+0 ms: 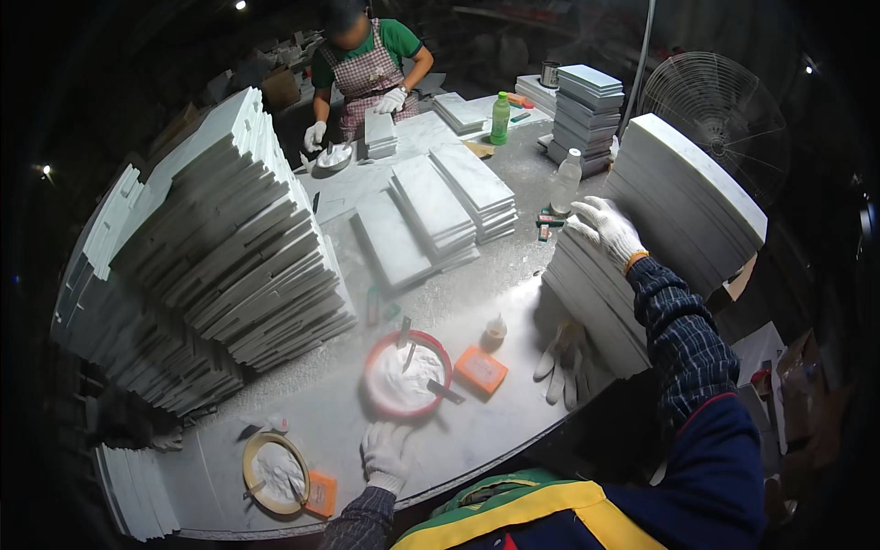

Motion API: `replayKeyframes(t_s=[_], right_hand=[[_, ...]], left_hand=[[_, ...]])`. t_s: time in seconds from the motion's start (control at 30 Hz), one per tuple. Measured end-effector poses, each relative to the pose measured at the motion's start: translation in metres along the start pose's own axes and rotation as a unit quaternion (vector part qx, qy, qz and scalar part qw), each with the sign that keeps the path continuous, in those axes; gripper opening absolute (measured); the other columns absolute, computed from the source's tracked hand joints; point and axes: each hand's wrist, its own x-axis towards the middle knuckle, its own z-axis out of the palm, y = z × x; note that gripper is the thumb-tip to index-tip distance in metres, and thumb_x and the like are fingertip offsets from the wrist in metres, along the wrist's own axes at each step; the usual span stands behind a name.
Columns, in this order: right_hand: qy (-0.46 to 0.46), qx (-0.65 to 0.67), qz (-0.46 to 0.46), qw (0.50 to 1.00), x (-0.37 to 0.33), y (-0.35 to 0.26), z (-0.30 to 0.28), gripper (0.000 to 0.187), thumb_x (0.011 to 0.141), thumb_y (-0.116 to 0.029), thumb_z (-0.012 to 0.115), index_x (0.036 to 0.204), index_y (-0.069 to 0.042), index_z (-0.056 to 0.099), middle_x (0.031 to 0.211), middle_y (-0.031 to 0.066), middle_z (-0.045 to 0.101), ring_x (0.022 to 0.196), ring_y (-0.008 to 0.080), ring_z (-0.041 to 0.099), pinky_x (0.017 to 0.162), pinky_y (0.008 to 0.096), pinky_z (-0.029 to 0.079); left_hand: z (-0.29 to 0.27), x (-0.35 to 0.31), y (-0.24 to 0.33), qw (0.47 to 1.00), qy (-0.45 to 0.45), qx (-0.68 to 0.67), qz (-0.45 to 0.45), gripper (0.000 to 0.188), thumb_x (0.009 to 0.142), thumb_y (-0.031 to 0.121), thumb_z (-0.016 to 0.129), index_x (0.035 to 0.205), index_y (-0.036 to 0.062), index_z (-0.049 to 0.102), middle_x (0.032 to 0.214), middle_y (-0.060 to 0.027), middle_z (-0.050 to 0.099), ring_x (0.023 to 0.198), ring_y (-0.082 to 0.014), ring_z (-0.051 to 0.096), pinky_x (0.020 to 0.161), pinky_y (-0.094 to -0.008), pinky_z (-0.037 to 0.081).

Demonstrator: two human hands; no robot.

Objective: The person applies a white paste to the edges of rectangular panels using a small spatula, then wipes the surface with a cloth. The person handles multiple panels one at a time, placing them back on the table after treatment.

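Pickup looks like the step I'm watching: right hand [605, 229] rests on the near-right slab stack [594, 298], fingers extended, grip unclear; left hand [386, 449] lies on the desk [495, 423], fingers slightly apart; next likely needs a firm edge hold.

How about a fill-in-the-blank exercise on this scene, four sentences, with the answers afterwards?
1. The powder bowl nearest the left hand has a ____ rim.
2. The right hand, gloved in ____, lies on a stack of stone slabs.
3. Across the table, a co-worker wears a ____ shirt.
4. The fan stands toward the picture's ____ side.

Missing words: red; white; green; right.
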Motion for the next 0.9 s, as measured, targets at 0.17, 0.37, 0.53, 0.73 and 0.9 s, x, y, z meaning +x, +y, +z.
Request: replayKeyframes(t_s=[0.17,0.37,0.53,0.73,0.9], right_hand=[[0.014,-0.004,0.006,1.0,-0.004,0.003,0.006,0.05,0.105,-0.05,0.056,0.141,-0.015,0.063,0.151,0.0189,0.054,0.138,0.0374,0.052,0.115,0.0453,0.045],[0.014,0.007,-0.011,1.0,-0.002,0.007,0.007,0.052,0.105,-0.051,0.054,0.142,-0.015,0.062,0.151,0.019,0.053,0.139,0.0384,0.05,0.115,0.0467,0.044],[0.027,0.009,0.002,1.0,0.002,0.01,0.01,0.051,0.103,-0.053,0.058,0.139,-0.017,0.065,0.149,0.0148,0.056,0.135,0.0361,0.053,0.113,0.045,0.046],[0.037,0.009,-0.008,0.999,0.0,0.007,0.007,0.047,0.104,-0.051,0.057,0.137,-0.019,0.066,0.148,0.0152,0.056,0.136,0.0368,0.053,0.113,0.0455,0.045],[0.022,0.024,-0.012,0.999,-0.003,0.001,0.001,0.052,0.104,-0.05,0.057,0.139,-0.012,0.064,0.147,0.0181,0.056,0.135,0.0391,0.053,0.113,0.046,0.045]], left_hand=[[-0.001,-0.002,0.005,0.998,0.055,-0.005,0.025,0.03,0.084,0.026,0.074,0.11,0.0105,0.073,0.11,-0.0129,0.063,0.116,-0.0396,0.056,0.109,-0.0548,0.041],[-0.001,0.001,0.003,0.999,0.045,-0.015,0.009,0.035,0.079,0.019,0.07,0.113,0.0126,0.074,0.113,-0.0116,0.066,0.117,-0.0374,0.058,0.107,-0.0514,0.043],[-0.005,0.007,0.005,0.996,0.082,-0.013,0.038,0.035,0.074,0.014,0.068,0.108,0.0124,0.074,0.104,-0.0097,0.066,0.106,-0.0348,0.061,0.097,-0.0489,0.046],[-0.009,0.01,0.008,0.997,0.071,-0.026,0.026,0.028,0.078,0.017,0.07,0.105,0.0113,0.074,0.1,-0.0111,0.066,0.103,-0.037,0.06,0.096,-0.0499,0.046],[-0.011,0.006,0.009,0.998,0.01,-0.056,-0.028,0.026,0.087,0.025,0.073,0.108,0.011,0.074,0.112,-0.0136,0.068,0.117,-0.0399,0.059,0.11,-0.0538,0.043]])
